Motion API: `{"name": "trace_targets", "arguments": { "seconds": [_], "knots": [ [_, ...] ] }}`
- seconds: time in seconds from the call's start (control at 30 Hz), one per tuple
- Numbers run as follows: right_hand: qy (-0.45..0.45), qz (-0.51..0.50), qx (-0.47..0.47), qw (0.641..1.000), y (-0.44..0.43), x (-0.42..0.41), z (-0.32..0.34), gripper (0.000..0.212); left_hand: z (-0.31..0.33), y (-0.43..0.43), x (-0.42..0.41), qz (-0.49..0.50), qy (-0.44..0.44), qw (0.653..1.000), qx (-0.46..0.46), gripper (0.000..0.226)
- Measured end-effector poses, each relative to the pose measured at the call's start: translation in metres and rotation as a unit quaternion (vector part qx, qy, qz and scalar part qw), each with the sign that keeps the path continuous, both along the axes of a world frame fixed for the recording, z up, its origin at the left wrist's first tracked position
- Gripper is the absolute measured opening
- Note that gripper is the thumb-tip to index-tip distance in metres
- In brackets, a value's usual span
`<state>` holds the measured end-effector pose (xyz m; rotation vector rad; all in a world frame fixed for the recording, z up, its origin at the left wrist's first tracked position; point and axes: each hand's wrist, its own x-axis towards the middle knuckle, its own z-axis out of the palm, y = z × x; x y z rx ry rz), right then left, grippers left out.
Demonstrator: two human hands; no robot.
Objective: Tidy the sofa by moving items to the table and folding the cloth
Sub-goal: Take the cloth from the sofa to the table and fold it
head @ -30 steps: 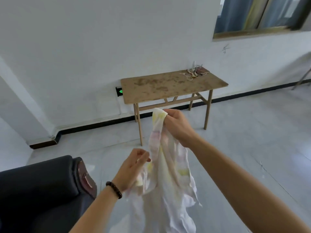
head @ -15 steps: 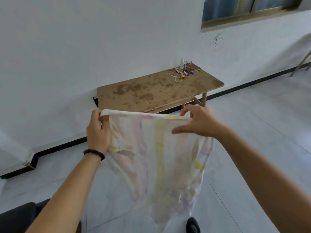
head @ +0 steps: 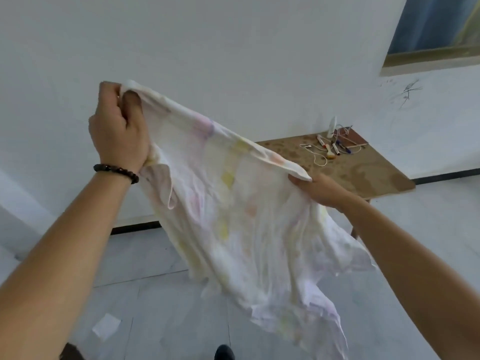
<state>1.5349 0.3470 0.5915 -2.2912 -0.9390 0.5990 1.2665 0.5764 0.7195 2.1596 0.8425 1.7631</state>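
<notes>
While both arms reach forward in head view, left hand (head: 118, 131) raised high, fingers curled tight round one top corner of white cloth (head: 233, 216); beaded bracelet (head: 115, 171) on left wrist. Right hand (head: 318, 189) lower, gripping opposite corner. Cloth spread in air between hands, top edge sloping down to right, rest hanging loose above tiled floor (head: 155, 255). Beyond right hand, wooden table (head: 363, 172) against white wall, bearing markers (head: 335, 148) and white earphone cable (head: 315, 154).

Thin crumpled fabric cloth (head: 233, 216); matt, stained wood table (head: 363, 172); glossy tiled floor (head: 168, 320).
</notes>
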Motion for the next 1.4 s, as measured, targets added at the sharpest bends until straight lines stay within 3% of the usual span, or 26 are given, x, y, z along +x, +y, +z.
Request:
{"name": "trace_targets", "arguments": {
  "seconds": [0.07, 0.17, 0.27, 0.3, 0.33, 0.4, 0.47, 0.53, 0.6, 0.7, 0.8, 0.9, 0.97, 1.03, 1.13, 1.23, 1.3, 1.4],
  "knots": [
    [-0.086, 0.022, -0.016, 0.996, 0.028, 0.024, 0.009, 0.054, -0.012, 0.050, 0.015, 0.008, 0.092, 0.995, 0.046, 0.016],
    [-0.209, 0.070, -0.103, 0.970, 0.062, 0.058, 0.031, 0.040, -0.035, 0.130, 0.038, 0.007, 0.254, 0.961, 0.107, 0.047],
    [-0.311, 0.088, -0.193, 0.926, 0.090, 0.098, 0.065, 0.098, -0.054, 0.193, 0.058, -0.005, 0.421, 0.901, 0.100, 0.079],
    [-0.352, 0.083, -0.208, 0.909, 0.099, 0.115, 0.075, 0.103, -0.058, 0.210, 0.067, -0.005, 0.473, 0.875, 0.101, 0.087],
    [-0.392, 0.070, -0.219, 0.891, 0.107, 0.131, 0.086, 0.094, -0.059, 0.227, 0.077, -0.002, 0.509, 0.854, 0.108, 0.088],
    [-0.463, 0.004, -0.187, 0.867, 0.124, 0.158, 0.111, 0.055, -0.050, 0.258, 0.097, 0.008, 0.513, 0.850, 0.125, 0.076],
    [-0.522, -0.080, -0.087, 0.845, 0.144, 0.179, 0.139, 0.026, -0.039, 0.288, 0.115, 0.019, 0.436, 0.883, 0.171, 0.057],
    [-0.546, -0.171, 0.040, 0.819, 0.163, 0.194, 0.164, 0.024, -0.019, 0.311, 0.133, 0.049, 0.329, 0.923, 0.196, 0.043],
    [-0.530, -0.255, 0.145, 0.795, 0.184, 0.209, 0.183, 0.032, 0.004, 0.328, 0.153, 0.088, 0.241, 0.949, 0.183, 0.027],
    [-0.487, -0.314, 0.241, 0.779, 0.212, 0.237, 0.194, 0.037, 0.022, 0.351, 0.179, 0.141, 0.168, 0.967, 0.126, 0.024],
    [-0.453, -0.265, 0.211, 0.825, 0.240, 0.275, 0.149, 0.031, -0.008, 0.371, 0.204, 0.118, 0.166, 0.973, 0.112, 0.021],
    [-0.378, -0.218, 0.068, 0.897, 0.264, 0.310, 0.056, 0.027, -0.096, 0.379, 0.222, 0.065, 0.263, 0.961, 0.060, 0.011],
    [-0.292, -0.162, -0.052, 0.941, 0.268, 0.324, -0.017, 0.024, -0.175, 0.373, 0.225, 0.023, 0.377, 0.926, -0.021, 0.009],
    [-0.192, -0.112, -0.170, 0.960, 0.259, 0.327, -0.100, 0.035, -0.253, 0.354, 0.217, -0.020, 0.497, 0.860, -0.111, 0.015],
    [-0.066, -0.081, -0.253, 0.962, 0.232, 0.322, -0.207, 0.042, -0.344, 0.308, 0.193, -0.054, 0.616, 0.738, -0.271, 0.041],
    [-0.008, -0.034, -0.297, 0.954, 0.202, 0.307, -0.271, 0.029, -0.401, 0.265, 0.163, -0.035, 0.652, 0.658, -0.374, 0.050],
    [0.019, -0.034, -0.324, 0.945, 0.187, 0.293, -0.287, 0.030, -0.419, 0.247, 0.149, -0.010, 0.658, 0.643, -0.392, 0.041],
    [0.019, -0.039, -0.362, 0.931, 0.172, 0.286, -0.307, 0.033, -0.425, 0.242, 0.149, 0.040, 0.654, 0.678, -0.333, 0.019]
  ]
}}
